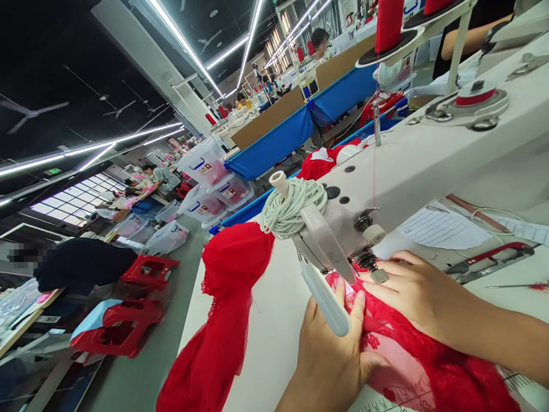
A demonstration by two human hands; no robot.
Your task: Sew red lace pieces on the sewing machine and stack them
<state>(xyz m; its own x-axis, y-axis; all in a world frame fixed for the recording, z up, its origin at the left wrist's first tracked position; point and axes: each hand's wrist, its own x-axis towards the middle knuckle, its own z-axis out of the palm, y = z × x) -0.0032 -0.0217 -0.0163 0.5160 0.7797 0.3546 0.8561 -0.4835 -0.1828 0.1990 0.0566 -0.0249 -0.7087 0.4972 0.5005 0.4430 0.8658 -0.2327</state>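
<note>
Red lace fabric (412,332) with sheer parts lies under the head of a sewing machine (412,154). My left hand (328,349) is in front of the needle area, its fingers on the lace and its thumb against the fabric's near edge. A grey-white lever-like piece (328,303) hangs across those fingers. On the far side, my right hand (422,292) rests flat with fingers stretched over the lace, their tips partly behind the tension knobs (373,234). The needle itself is hidden. A small white label-like piece (349,289) shows by the left fingertips.
A red padded piece (227,297) hangs over the table's left edge. Coiled pale cord (291,206) sits on the machine head, below red thread spools (388,26). Written paper (444,229) lies behind. Red stools (124,326), plastic bins (203,166) and other people are beyond.
</note>
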